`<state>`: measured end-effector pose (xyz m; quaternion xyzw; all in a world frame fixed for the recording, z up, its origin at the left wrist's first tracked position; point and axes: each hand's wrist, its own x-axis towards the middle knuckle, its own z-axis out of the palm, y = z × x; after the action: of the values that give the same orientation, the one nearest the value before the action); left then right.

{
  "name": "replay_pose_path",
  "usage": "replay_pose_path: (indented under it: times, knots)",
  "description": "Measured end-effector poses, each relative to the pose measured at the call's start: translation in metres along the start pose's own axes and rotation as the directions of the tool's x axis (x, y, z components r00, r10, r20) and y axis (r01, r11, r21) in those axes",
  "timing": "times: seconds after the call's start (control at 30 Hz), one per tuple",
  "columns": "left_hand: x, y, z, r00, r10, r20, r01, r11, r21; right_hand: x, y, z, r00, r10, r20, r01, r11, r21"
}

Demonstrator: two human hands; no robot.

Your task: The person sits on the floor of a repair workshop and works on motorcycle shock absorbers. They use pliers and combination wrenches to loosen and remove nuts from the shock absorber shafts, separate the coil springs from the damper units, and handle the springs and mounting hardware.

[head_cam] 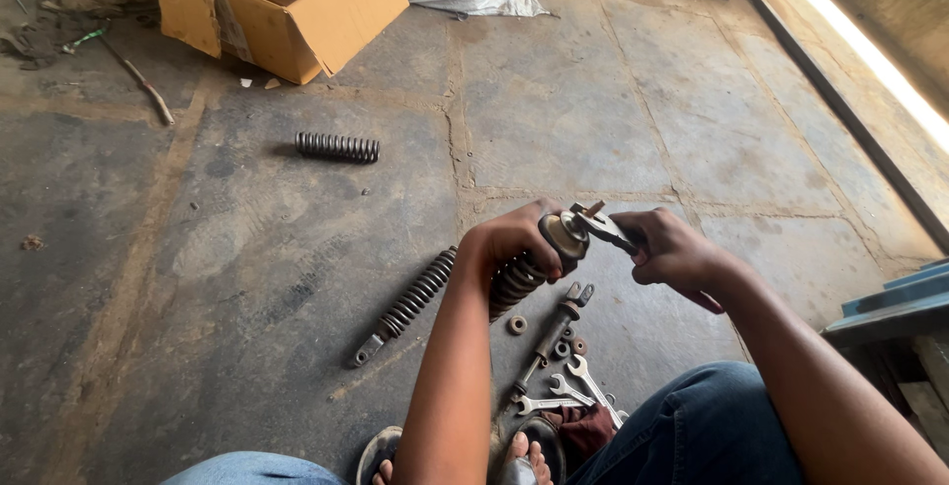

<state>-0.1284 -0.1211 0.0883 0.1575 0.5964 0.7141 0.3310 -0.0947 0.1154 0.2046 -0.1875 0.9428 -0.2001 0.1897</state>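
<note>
— Where's the shock absorber (pixel 524 272) relative to my hands?

— I've got my left hand (pixel 514 238) wrapped tight round its upper end, just below the metal cap (pixel 563 235). Its long axis slopes from the cap down toward my feet.

— And my right?

— My right hand (pixel 672 253), just right of the cap, is closed on a wrench (pixel 603 228) whose head meets the cap's top. A second shock (pixel 410 305) lies on the floor, left of it.
</note>
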Motion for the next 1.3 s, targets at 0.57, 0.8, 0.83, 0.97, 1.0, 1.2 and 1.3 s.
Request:
replay_pose_path:
  times: [0.57, 0.8, 0.83, 0.97, 1.0, 1.2, 1.3]
  knots:
    - [0.022, 0.016, 0.054, 0.61, 0.644, -0.461, -0.144, 0.663, 0.735, -0.006, -0.015, 0.009, 0.909, 0.076, -0.409, -0.199, 0.942, -0.269]
    - [0.049, -0.03, 0.076, 0.066, 0.798, -0.598, 0.014, 0.599, 0.801, -0.002, -0.057, 0.055, 0.855, 0.294, -0.427, -0.381, 0.915, -0.134]
    - [0.052, -0.034, 0.077, 0.036, 0.795, -0.605, 0.056, 0.603, 0.796, -0.004, -0.062, 0.062, 0.841, 0.308, -0.444, -0.381, 0.921, -0.083]
    - [0.058, -0.045, 0.076, -0.083, 0.822, -0.564, 0.183, 0.569, 0.802, -0.009, -0.072, 0.071, 0.843, 0.354, -0.405, -0.381, 0.924, 0.015]
    - [0.058, -0.046, 0.075, -0.11, 0.834, -0.54, 0.204, 0.551, 0.809, -0.009, -0.073, 0.071, 0.849, 0.35, -0.397, -0.374, 0.927, 0.017]
    - [0.052, -0.051, 0.064, -0.111, 0.847, -0.521, 0.19, 0.532, 0.825, -0.007, -0.08, 0.078, 0.856, 0.363, -0.368, -0.354, 0.931, 0.095]
    - [0.052, -0.053, 0.059, -0.096, 0.84, -0.534, 0.248, 0.54, 0.804, -0.005, -0.084, 0.08, 0.861, 0.366, -0.354, -0.373, 0.927, 0.052]
